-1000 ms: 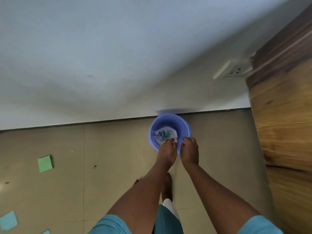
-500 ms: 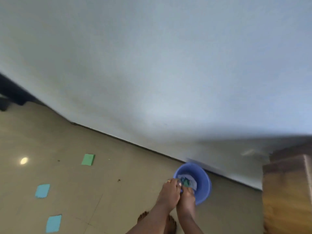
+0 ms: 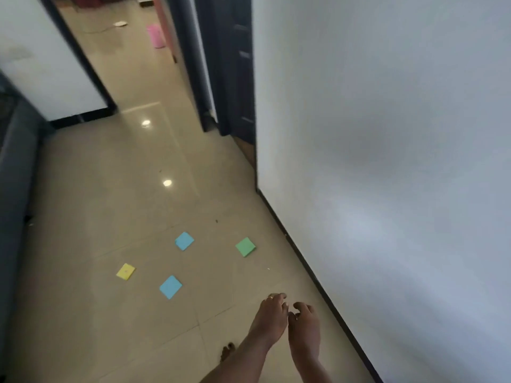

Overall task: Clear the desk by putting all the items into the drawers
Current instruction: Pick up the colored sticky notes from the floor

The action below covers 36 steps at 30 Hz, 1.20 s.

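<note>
Both hands are seen low in the view, at about 5 o'clock, stretched forward side by side over the glossy beige tiled floor (image 3: 110, 189). The left hand (image 3: 269, 316) is held palm down with its fingers loosely curled, and a pale ring (image 3: 271, 298) is worn on one of them. Nothing is held in it. The right hand (image 3: 304, 324) is just beside it, almost touching, its fingers likewise loosely bent and nothing gripped. A bare foot (image 3: 228, 351) is glimpsed under the left forearm.

Four square paper sticky notes are scattered flat on the floor, well apart from one another. From the hands, a green sticky note (image 3: 245, 246) lies at 11 o'clock. A light blue sticky note (image 3: 184, 240) lies further out at 10 o'clock. A second light blue sticky note (image 3: 171, 286) and a yellow sticky note (image 3: 125, 271) lie towards 9 o'clock. None is touched by either hand.

A plain white wall (image 3: 387, 161) with a black skirting strip (image 3: 318, 275) is seen filling the 3 o'clock side. A dark door (image 3: 235, 64) is seen at 12 o'clock. Beyond it, at 11 o'clock down the passage, a blurred pink container (image 3: 156, 36) is stood on the floor. A dark grey piece of furniture (image 3: 16, 161) is seen along the 9 o'clock edge.
</note>
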Tool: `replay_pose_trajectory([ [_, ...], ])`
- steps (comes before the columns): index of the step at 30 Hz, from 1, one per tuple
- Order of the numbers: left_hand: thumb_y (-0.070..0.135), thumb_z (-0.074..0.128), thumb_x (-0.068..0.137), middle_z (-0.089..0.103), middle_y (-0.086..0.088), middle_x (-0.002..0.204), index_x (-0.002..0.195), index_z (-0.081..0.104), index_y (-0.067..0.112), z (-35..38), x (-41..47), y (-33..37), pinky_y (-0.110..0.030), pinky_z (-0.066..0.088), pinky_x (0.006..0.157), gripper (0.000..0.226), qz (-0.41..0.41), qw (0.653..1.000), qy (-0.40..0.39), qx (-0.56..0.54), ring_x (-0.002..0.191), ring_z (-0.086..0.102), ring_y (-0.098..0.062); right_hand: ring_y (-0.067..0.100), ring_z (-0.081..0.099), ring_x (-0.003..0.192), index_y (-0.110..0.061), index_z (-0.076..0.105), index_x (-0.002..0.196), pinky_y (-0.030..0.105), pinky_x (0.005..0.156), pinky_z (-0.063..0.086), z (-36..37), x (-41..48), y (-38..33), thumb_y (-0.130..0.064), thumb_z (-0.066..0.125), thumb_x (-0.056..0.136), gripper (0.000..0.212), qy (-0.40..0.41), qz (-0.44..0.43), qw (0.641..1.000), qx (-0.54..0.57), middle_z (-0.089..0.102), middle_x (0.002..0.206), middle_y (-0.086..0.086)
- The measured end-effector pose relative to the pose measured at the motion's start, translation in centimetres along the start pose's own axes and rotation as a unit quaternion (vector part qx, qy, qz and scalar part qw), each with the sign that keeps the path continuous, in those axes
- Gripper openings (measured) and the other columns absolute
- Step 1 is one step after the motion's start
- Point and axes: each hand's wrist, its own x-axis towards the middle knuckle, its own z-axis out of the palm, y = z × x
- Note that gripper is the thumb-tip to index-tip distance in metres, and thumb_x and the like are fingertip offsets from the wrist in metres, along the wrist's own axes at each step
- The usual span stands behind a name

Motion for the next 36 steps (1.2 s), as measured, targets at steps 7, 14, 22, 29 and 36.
replay_pose_trajectory([
  [7,0.019,0.037,0.1,0.045,-0.004,0.144,0.14,0.043,0.014,-9.4,6.8,-9.5,-0.026,0.031,0.111,0.041,-0.09,0.994,0.047,-0.048,0.133,0.042,-0.018,0.02,0.062,0.098,-0.005,0.062,0.117,0.026,0.08,0.048,8.9,5.4,-8.8,-0.004,0.056,0.089,0.029,-0.067,-0.03,0.997,-0.021,0.058,0.121,0.006],
  [14,0.019,0.035,0.1,0.042,-0.005,0.146,0.141,0.04,0.014,-14.4,13.9,-16.7,-0.028,0.03,0.112,0.041,-0.162,0.984,0.044,-0.06,0.134,0.04,-0.019,0.022,0.06,0.105,-0.006,0.059,0.122,0.031,0.089,0.051,14.7,12.5,-14.4,-0.008,0.057,0.09,0.032,-0.09,-0.028,0.993,-0.066,0.056,0.126,0.008],
  [22,0.013,0.037,0.099,0.045,-0.004,0.145,0.138,0.046,0.014,-16.6,25.0,-23.6,-0.027,0.031,0.111,0.04,-0.244,0.962,0.049,-0.116,0.133,0.041,-0.019,0.023,0.058,0.111,-0.01,0.053,0.128,0.032,0.09,0.05,22.2,24.8,-17.7,-0.01,0.06,0.089,0.04,-0.122,-0.019,0.983,-0.132,0.052,0.131,0.008],
  [29,0.006,0.039,0.096,0.045,-0.01,0.144,0.136,0.049,0.01,-16.3,37.4,-37.2,-0.031,0.031,0.11,0.041,-0.302,0.946,0.069,-0.092,0.133,0.041,-0.026,0.031,0.049,0.121,-0.008,0.044,0.135,0.038,0.096,0.045,33.1,36.8,-15.0,-0.014,0.065,0.086,0.053,-0.15,-0.002,0.967,-0.204,0.043,0.136,0.012],
  [36,0.007,0.047,0.095,0.035,-0.019,0.147,0.142,0.037,0.002,-13.8,53.1,-54.1,-0.036,0.026,0.112,0.049,-0.32,0.944,0.077,-0.019,0.134,0.035,-0.037,0.039,0.046,0.12,-0.004,0.041,0.135,0.043,0.099,0.04,47.4,49.6,-5.9,-0.015,0.071,0.081,0.063,-0.175,0.038,0.953,-0.246,0.039,0.136,0.018],
])
